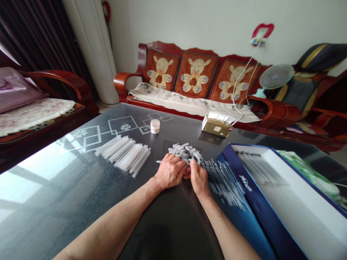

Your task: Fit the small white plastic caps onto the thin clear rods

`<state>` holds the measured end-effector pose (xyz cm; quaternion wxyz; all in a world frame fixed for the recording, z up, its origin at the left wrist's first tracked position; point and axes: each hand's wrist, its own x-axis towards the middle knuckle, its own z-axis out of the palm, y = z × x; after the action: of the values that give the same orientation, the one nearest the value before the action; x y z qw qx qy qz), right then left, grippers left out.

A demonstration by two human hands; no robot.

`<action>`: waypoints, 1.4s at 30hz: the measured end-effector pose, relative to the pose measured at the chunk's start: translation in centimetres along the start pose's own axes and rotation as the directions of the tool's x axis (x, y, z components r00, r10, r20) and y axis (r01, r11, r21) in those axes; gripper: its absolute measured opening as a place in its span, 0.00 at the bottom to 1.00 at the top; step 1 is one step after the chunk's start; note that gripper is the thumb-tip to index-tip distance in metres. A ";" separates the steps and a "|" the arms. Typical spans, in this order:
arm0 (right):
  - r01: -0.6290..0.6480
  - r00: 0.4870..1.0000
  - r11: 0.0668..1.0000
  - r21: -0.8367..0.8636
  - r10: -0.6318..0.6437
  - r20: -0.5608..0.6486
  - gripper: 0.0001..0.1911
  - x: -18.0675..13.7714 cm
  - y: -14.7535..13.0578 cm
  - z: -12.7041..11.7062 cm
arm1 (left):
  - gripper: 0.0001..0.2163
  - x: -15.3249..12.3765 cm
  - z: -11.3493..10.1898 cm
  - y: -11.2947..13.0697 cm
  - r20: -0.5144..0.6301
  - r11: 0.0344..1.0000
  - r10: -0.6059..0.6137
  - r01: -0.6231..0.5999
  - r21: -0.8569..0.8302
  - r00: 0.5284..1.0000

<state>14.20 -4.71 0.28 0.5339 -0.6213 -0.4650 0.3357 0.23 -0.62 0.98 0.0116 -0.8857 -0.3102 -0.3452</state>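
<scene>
My left hand (171, 171) is closed, its fingers curled in toward my right hand. From its left side sticks the thin pointed tip of a pen (158, 161); the rest of that pen is hidden by the hand. My right hand (199, 177) meets it fingertip to fingertip, thumb on top in a pinch, and what it grips is hidden. Just beyond both hands lies a heap of small white and grey pen caps (185, 151). White pen barrels (124, 153) lie side by side to the left. Thin dark pen refills (226, 184) are spread beside my right hand.
An open blue box (248, 195) with a white inside stands at the right, with several thin rods (260, 168) in it. A small round jar (155, 126) and a tissue pack (217, 125) are farther back on the dark glossy table (92, 191). A sofa (195, 99) stands behind.
</scene>
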 end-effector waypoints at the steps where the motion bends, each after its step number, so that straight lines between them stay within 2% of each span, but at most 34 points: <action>1: 0.002 1.000 1.000 -0.003 -0.002 -0.003 0.23 0.0 0.0 0.0 | 0.13 0.0 0.0 0.0 -0.004 1.000 -0.007 0.007 0.001 1.000; 7: 0.048 0.998 0.999 0.012 -0.049 0.042 0.17 -0.1 0.2 -0.3 | 0.13 -0.1 0.1 0.0 -0.006 1.000 -0.021 0.021 0.004 1.000; 12: 0.045 0.999 0.999 -0.020 -0.045 0.018 0.20 0.0 0.0 -0.1 | 0.12 0.0 -0.2 0.1 0.016 1.000 0.011 -0.011 0.009 1.000; 17: -0.019 1.000 1.000 0.000 0.019 0.007 0.23 0.1 -0.1 0.0 | 0.13 0.0 0.0 0.0 0.008 1.000 -0.005 0.005 0.008 1.000; 25: 0.027 0.999 1.000 0.006 -0.027 0.041 0.17 0.0 0.0 -0.3 | 0.13 -0.1 0.1 -0.1 -0.001 1.000 -0.019 0.019 0.007 1.000; 30: 0.043 0.999 0.999 0.002 -0.043 0.026 0.19 0.1 0.1 -0.1 | 0.13 0.1 -0.3 0.2 0.026 1.000 0.010 -0.010 0.002 1.000; 35: -0.033 0.999 0.999 0.010 0.033 0.003 0.25 0.1 0.0 0.1 | 0.14 0.1 -0.2 0.1 0.023 1.000 -0.002 0.002 0.000 1.000; 42: 0.067 0.997 0.997 -0.041 -0.065 0.040 0.21 -0.1 -0.2 -0.2 | 0.13 0.0 -0.1 0.0 0.016 1.000 -0.008 0.008 0.007 1.000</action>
<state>14.29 -4.85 0.47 0.5224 -0.6102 -0.5023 0.3200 0.16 -0.62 0.99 0.0110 -0.8872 -0.3149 -0.3369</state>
